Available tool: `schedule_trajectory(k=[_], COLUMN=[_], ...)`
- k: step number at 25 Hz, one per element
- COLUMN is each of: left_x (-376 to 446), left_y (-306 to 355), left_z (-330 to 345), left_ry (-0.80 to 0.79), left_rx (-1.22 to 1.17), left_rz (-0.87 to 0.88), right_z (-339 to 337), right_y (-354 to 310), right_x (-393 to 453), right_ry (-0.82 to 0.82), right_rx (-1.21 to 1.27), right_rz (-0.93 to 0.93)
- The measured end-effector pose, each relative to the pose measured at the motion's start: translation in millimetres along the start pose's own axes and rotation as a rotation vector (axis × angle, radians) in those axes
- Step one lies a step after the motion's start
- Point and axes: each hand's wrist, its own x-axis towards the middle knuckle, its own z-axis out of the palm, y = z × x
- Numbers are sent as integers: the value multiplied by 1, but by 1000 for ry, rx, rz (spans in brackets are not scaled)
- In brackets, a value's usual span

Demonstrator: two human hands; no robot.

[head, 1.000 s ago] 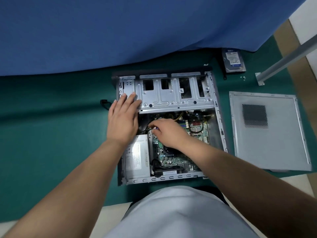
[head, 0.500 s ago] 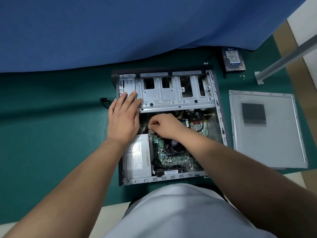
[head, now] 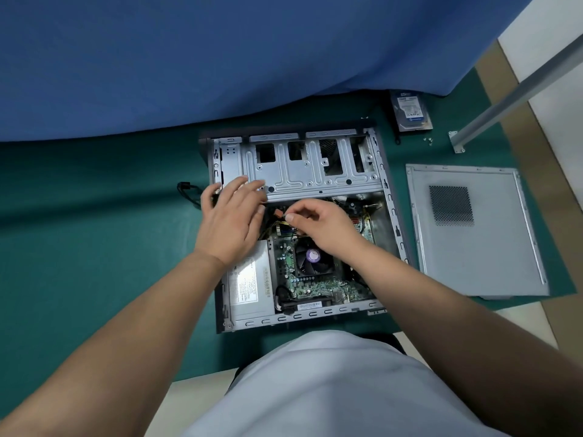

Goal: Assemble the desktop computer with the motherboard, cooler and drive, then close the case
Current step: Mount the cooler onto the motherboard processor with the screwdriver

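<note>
Left hand [head: 228,216] flat, bracing case [head: 391,212]; right hand [head: 318,223] pinches cable connector [head: 285,218] to route it by motherboard [head: 315,283].

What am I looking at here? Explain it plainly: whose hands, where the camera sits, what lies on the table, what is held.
A person wears a camera on the head, looking down at their own hands. On the green mat lies an open computer case with the motherboard and cooler fan inside. The left hand rests on the metal drive cage. The right hand pinches small wires inside the case. To the right lie the removed side panel and, farther back, a hard drive not yet fitted.
</note>
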Motion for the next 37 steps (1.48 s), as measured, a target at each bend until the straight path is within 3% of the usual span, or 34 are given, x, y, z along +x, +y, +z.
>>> schedule_trajectory(k=[4, 10, 15, 25, 37], left_x=[0, 1, 2, 2, 2], left_y=[1, -3, -6, -8, -11], left_z=[3, 7, 6, 9, 12], left_ry=[0, -8, -56, -36, 37], left_rx=[84, 106, 71, -8, -32], left_rz=[176, 225, 185, 166, 145], right_z=[4, 8, 15, 11, 21], right_y=[2, 7, 3, -8, 9], right_x=[4, 7, 10, 21, 29], right_ry=[35, 55, 8, 1, 16], right_rx=[-47, -59, -14, -280, -76], right_rz=[-8, -6, 45, -26, 154])
